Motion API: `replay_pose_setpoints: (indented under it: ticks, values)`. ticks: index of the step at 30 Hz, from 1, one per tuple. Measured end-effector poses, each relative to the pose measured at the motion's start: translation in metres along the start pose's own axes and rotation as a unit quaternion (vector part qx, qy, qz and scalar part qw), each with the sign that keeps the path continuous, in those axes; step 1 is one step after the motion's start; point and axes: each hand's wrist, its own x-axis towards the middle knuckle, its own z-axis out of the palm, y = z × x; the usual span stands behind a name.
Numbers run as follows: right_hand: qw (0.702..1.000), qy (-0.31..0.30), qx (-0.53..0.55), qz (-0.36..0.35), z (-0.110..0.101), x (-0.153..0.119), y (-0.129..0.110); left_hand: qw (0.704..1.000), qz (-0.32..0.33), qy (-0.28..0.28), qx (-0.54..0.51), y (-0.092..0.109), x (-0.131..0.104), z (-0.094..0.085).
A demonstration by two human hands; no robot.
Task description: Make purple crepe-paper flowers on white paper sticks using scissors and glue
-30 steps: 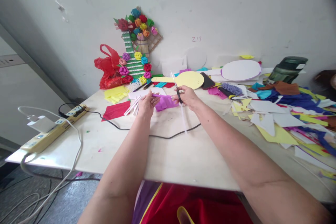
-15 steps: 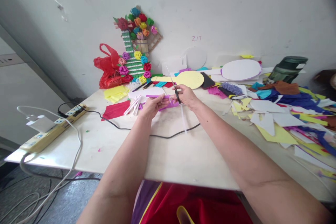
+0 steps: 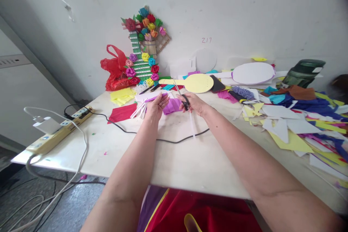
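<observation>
My left hand (image 3: 158, 106) is closed on a narrow purple strip (image 3: 157, 97), which slants across its fingers. In my right hand (image 3: 193, 103) is a pair of scissors (image 3: 185, 102) with black handles, its blades pointing up and away from me. Purple crepe paper (image 3: 172, 106) lies on the table between the hands. Just left of my left hand is a bunch of thin white sticks (image 3: 139, 110). Below my right hand a translucent whitish stick (image 3: 192, 126) reaches over the black cable; its upper end is hidden by the hand.
Paper flower crafts (image 3: 141, 58) lean on the wall beside a red plastic bag (image 3: 114, 70). A yellow paddle-shaped cutout (image 3: 199, 83) lies behind the hands. Paper scraps (image 3: 282, 110) and a dark green bottle (image 3: 301, 74) are at right. A power strip (image 3: 62, 130) sits on the left edge.
My hands have drawn apart, the left one moving away from the scissors with the purple strip. More of the purple crepe paper shows between them. The view has shifted slightly.
</observation>
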Motion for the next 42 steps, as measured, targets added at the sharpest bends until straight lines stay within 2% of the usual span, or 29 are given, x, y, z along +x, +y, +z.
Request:
replay_pose_setpoints:
  ticks: [5,15,26,42]
  values:
    - [0.998,-0.055,-0.012,0.032,0.002,-0.003,-0.003,1.0,0.015,0.013,0.014,0.001,-0.002,0.001]
    - [0.996,-0.081,-0.028,0.037,0.009,-0.006,-0.004,1.0,0.02,0.006,0.013,-0.004,0.001,0.001]
    - [0.997,-0.075,-0.008,0.03,0.018,-0.005,-0.002,1.0,0.002,0.016,-0.005,-0.006,-0.002,0.007]
    - [0.997,-0.072,0.007,0.021,0.02,-0.004,0.002,1.0,0.008,0.016,-0.008,-0.01,0.001,0.006]
